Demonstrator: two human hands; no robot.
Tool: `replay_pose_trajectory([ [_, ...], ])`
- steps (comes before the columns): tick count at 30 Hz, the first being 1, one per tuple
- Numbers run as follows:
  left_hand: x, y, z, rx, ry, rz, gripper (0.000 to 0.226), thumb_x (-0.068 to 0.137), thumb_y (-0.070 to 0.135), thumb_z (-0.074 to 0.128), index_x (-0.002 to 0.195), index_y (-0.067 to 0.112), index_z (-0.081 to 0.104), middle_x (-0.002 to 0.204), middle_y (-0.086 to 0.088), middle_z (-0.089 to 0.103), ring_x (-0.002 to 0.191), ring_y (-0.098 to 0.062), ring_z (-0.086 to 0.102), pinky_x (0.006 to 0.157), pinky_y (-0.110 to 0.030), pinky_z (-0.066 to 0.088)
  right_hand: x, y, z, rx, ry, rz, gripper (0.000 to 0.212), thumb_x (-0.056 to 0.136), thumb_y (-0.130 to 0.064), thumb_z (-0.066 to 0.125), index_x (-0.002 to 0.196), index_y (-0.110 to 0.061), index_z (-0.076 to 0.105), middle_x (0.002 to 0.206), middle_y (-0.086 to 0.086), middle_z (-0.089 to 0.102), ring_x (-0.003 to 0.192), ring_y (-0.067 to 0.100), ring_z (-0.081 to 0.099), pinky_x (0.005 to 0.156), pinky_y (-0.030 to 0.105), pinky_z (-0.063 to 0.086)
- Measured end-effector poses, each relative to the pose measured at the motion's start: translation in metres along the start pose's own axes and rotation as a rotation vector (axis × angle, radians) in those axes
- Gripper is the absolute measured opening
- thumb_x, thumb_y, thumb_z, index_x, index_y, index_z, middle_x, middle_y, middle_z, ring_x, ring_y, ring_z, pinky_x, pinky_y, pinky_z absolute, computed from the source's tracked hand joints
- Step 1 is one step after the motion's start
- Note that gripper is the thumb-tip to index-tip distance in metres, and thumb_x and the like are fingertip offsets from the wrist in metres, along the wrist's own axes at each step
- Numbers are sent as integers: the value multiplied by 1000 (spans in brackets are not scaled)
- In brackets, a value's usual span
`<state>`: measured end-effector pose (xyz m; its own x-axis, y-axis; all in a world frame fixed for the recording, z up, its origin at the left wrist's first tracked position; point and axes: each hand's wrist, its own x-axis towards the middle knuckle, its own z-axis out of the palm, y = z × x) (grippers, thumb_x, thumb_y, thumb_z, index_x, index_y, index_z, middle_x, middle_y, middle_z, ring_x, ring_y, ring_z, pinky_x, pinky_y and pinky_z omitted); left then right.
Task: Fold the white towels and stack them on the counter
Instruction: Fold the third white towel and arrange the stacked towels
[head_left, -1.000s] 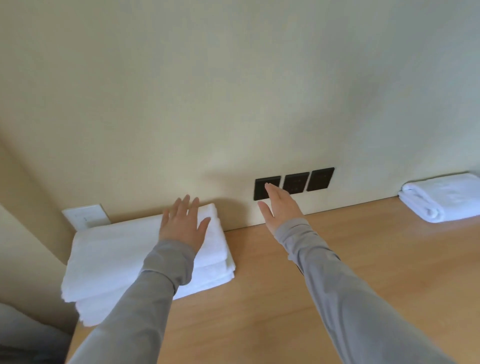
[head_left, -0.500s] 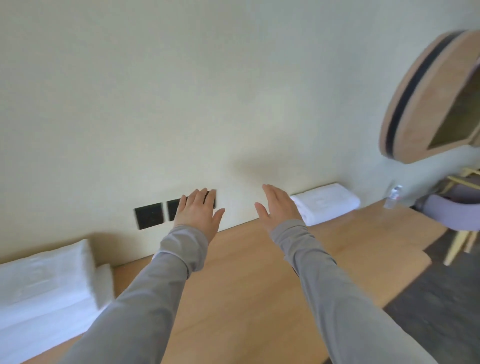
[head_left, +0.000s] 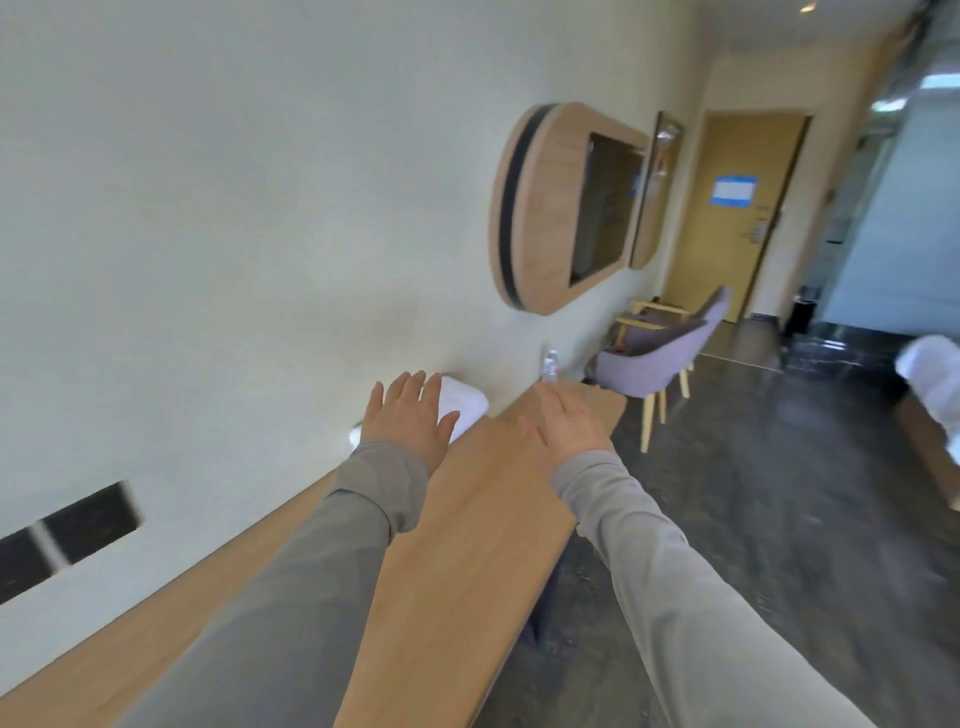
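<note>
A folded white towel (head_left: 465, 404) lies on the wooden counter (head_left: 467, 545) against the wall, partly hidden behind my left hand. My left hand (head_left: 408, 421) is stretched forward with straight fingers, in front of that towel and holding nothing. My right hand (head_left: 569, 421) reaches out flat over the counter's far end, also empty. Whether either hand touches anything cannot be told. The stack of folded towels seen earlier is out of view to the left.
Black wall sockets (head_left: 67, 535) sit low on the wall at left. A small water bottle (head_left: 550, 364) stands at the counter's far end. A purple chair (head_left: 662, 353), a wooden-framed wall unit (head_left: 561, 208), a door (head_left: 737, 208) and dark floor (head_left: 779, 519) lie to the right. Something white (head_left: 935, 379) shows at the right edge.
My view has swung to the right along the counter. My left hand left the stacked towels and both hands now reach toward the far folded towel.
</note>
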<state>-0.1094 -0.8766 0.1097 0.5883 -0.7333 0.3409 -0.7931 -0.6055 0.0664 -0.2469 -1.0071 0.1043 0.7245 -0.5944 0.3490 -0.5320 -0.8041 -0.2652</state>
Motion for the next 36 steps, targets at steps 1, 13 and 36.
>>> replay_pose_trajectory([
  [1, 9, 13, 4, -13, -2, 20, 56, 99, 42, 26, 148, 17, 17, 156, -1, 18, 144, -17, 12, 118, -40, 6, 1, 15, -4, -16, 11, 17, 57, 97, -32, 42, 146, -9, 23, 150, 10, 30, 136, 24, 31, 109, 32, 26],
  [13, 170, 90, 87, -111, -39, 37, 56, 99, 42, 25, 149, 18, 14, 157, 1, 14, 145, -16, 8, 118, -39, 4, 123, 145, 19, -121, 36, 58, 58, 97, -35, 41, 146, -10, 23, 148, 10, 34, 136, 22, 32, 112, 29, 22],
  [36, 325, 47, 178, 104, -89, -419, 56, 99, 43, 27, 147, 18, 18, 154, 0, 23, 143, -17, 17, 117, -38, 10, 378, 212, 128, 94, -133, -286, 56, 98, -31, 39, 147, -11, 21, 154, 5, 24, 142, 18, 20, 114, 31, 16],
])
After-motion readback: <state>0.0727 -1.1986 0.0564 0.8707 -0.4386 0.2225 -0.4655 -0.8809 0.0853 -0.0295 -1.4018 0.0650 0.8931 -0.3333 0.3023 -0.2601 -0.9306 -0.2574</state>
